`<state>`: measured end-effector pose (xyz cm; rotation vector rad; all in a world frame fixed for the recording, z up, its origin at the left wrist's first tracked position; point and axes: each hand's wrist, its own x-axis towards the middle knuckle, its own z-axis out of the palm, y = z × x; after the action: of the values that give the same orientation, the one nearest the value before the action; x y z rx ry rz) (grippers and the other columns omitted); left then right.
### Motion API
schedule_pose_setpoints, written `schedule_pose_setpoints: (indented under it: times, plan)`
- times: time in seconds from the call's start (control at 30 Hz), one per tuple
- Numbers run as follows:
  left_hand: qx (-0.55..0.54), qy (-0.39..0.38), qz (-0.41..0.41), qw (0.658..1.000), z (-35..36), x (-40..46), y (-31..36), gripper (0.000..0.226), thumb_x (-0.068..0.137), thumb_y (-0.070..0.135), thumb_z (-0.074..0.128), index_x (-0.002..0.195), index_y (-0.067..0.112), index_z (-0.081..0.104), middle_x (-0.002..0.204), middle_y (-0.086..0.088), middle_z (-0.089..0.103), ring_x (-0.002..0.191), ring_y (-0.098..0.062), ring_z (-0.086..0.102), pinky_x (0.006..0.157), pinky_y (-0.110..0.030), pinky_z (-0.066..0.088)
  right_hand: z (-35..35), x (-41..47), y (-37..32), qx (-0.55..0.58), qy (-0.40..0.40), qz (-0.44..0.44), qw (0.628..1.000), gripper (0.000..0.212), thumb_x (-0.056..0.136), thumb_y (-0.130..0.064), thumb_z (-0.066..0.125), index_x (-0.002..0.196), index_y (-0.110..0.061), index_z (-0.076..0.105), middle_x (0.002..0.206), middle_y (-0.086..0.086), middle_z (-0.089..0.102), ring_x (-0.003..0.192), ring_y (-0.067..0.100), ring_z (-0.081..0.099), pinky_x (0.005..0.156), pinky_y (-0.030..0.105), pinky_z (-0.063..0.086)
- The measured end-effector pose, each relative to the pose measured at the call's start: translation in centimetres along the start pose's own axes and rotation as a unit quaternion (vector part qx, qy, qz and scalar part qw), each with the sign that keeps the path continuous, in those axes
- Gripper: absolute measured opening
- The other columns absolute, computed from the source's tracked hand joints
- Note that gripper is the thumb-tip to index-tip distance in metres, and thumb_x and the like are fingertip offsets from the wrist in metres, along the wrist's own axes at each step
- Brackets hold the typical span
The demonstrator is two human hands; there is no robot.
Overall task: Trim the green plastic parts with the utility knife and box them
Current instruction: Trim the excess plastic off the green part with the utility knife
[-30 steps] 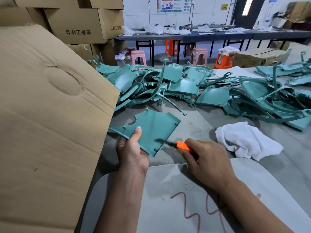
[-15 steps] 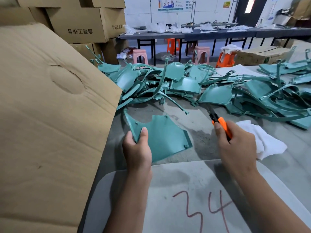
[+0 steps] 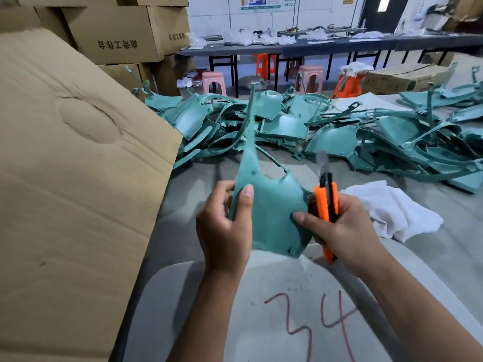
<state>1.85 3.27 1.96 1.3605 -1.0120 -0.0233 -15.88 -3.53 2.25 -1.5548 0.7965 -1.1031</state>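
Note:
A flat green plastic part (image 3: pixel 271 212) with a long thin strip rising from its top is held upright above the table. My left hand (image 3: pixel 224 226) grips its left edge, thumb on its face. My right hand (image 3: pixel 339 231) holds the orange utility knife (image 3: pixel 326 205) with the blade pointing up, and its thumb presses the part's right edge. A large heap of green plastic parts (image 3: pixel 326 126) lies across the table behind. The open flap of a big cardboard box (image 3: pixel 73 178) fills the left side.
A white cloth (image 3: pixel 392 212) lies on the grey table (image 3: pixel 198 184) right of my hands. A grey board (image 3: pixel 287 309) marked with red numerals sits under my forearms. Stacked cardboard cartons (image 3: pixel 117 30) stand at the back left; stools (image 3: pixel 214 82) and a long bench (image 3: pixel 313 45) beyond.
The green part has been lifted and turned upright, strip pointing up. My right hand came back from the right with the knife and now touches the part's right edge.

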Motion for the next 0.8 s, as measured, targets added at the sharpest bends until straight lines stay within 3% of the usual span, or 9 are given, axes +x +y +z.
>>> schedule_pose_setpoints:
  times: [0.07, 0.13, 0.23, 0.3, 0.37, 0.43, 0.53, 0.67, 0.8]
  plan:
    - [-0.137, -0.036, -0.115, 0.983, -0.2, 0.4, 0.0, 0.031, 0.092, 0.049, 0.061, 0.102, 0.019, 0.064, 0.09, 0.005, 0.071, 0.083, -0.019, 0.066, 0.073, -0.038, 0.053, 0.0, 0.1, 0.0, 0.075, 0.053, 0.011, 0.996, 0.039, 0.084, -0.001, 0.079, 0.063, -0.014, 0.05, 0.048, 0.007, 0.042, 0.04, 0.017, 0.037, 0.04, 0.022, 0.035]
    - [-0.272, -0.125, -0.233, 0.925, -0.2, 0.5, -0.1, 0.039, 0.09, 0.04, 0.066, 0.12, 0.014, 0.065, 0.112, -0.006, 0.075, 0.105, -0.029, 0.071, 0.092, -0.047, 0.057, 0.0, 0.2, -0.1, 0.102, 0.06, 0.017, 0.993, 0.034, 0.083, -0.009, 0.08, 0.066, -0.014, 0.051, 0.048, 0.011, 0.044, 0.04, 0.018, 0.038, 0.04, 0.023, 0.035]
    - [-0.353, -0.179, -0.276, 0.876, 0.2, 0.2, 0.2, 0.035, 0.093, 0.021, 0.069, 0.125, 0.008, 0.067, 0.121, -0.015, 0.073, 0.114, -0.035, 0.069, 0.1, -0.059, 0.053, 0.4, 0.2, 0.5, 0.083, 0.052, 0.014, 0.995, 0.032, 0.081, -0.016, 0.082, 0.066, -0.018, 0.054, 0.049, 0.007, 0.045, 0.042, 0.019, 0.038, 0.043, 0.025, 0.035]
    - [-0.317, -0.132, -0.23, 0.911, 0.4, 0.0, 0.3, 0.022, 0.093, 0.014, 0.07, 0.115, 0.01, 0.072, 0.112, -0.012, 0.076, 0.107, -0.034, 0.072, 0.093, -0.055, 0.057, 0.7, 0.1, 0.8, -0.058, 0.104, -0.032, 0.992, 0.03, 0.088, -0.027, 0.081, 0.072, -0.016, 0.058, 0.054, 0.0, 0.052, 0.048, 0.023, 0.044, 0.049, 0.032, 0.04]
    - [-0.186, -0.083, -0.127, 0.971, 0.3, -0.1, -0.1, 0.008, 0.093, 0.02, 0.07, 0.099, 0.019, 0.076, 0.095, 0.0, 0.079, 0.09, -0.021, 0.075, 0.079, -0.04, 0.062, 0.6, 0.1, 1.0, -0.256, 0.153, -0.109, 0.948, 0.039, 0.096, -0.051, 0.067, 0.078, -0.017, 0.057, 0.06, 0.0, 0.057, 0.055, 0.023, 0.052, 0.054, 0.041, 0.045]
    - [-0.031, -0.062, -0.015, 0.998, 0.0, -0.3, -0.5, 0.013, 0.094, 0.029, 0.067, 0.099, 0.021, 0.076, 0.08, 0.008, 0.075, 0.074, -0.01, 0.071, 0.063, -0.031, 0.059, 0.6, -0.3, 0.5, -0.307, 0.151, -0.185, 0.921, 0.045, 0.103, -0.054, 0.05, 0.077, -0.018, 0.049, 0.058, -0.004, 0.052, 0.054, 0.017, 0.05, 0.053, 0.043, 0.042]
    - [0.085, -0.05, 0.063, 0.993, 0.1, -0.6, -0.3, 0.02, 0.096, 0.028, 0.065, 0.099, 0.012, 0.077, 0.069, 0.003, 0.07, 0.061, -0.013, 0.063, 0.052, -0.026, 0.047, 1.6, -0.9, -0.2, -0.333, 0.085, -0.281, 0.896, 0.036, 0.106, -0.048, 0.047, 0.083, -0.02, 0.053, 0.065, -0.014, 0.043, 0.058, 0.007, 0.043, 0.055, 0.028, 0.035]
    - [0.136, -0.043, 0.117, 0.983, 0.2, -0.6, -0.1, 0.004, 0.085, -0.002, 0.075, 0.087, 0.002, 0.074, 0.064, -0.007, 0.068, 0.062, -0.017, 0.054, 0.056, -0.002, 0.034, 3.0, -1.2, -0.3, -0.403, 0.035, -0.302, 0.863, 0.035, 0.104, -0.045, 0.051, 0.081, -0.018, 0.053, 0.068, -0.015, 0.036, 0.059, 0.016, 0.044, 0.053, 0.037, 0.036]
    - [0.122, -0.083, 0.136, 0.98, -0.3, -0.5, 0.0, 0.008, 0.096, 0.016, 0.07, 0.096, 0.01, 0.075, 0.057, 0.015, 0.045, 0.052, 0.001, 0.046, 0.05, -0.004, 0.028, 2.2, -0.6, -0.2, -0.387, 0.089, -0.249, 0.883, 0.037, 0.104, -0.044, 0.051, 0.076, -0.023, 0.04, 0.057, -0.013, 0.034, 0.051, 0.017, 0.041, 0.048, 0.038, 0.034]
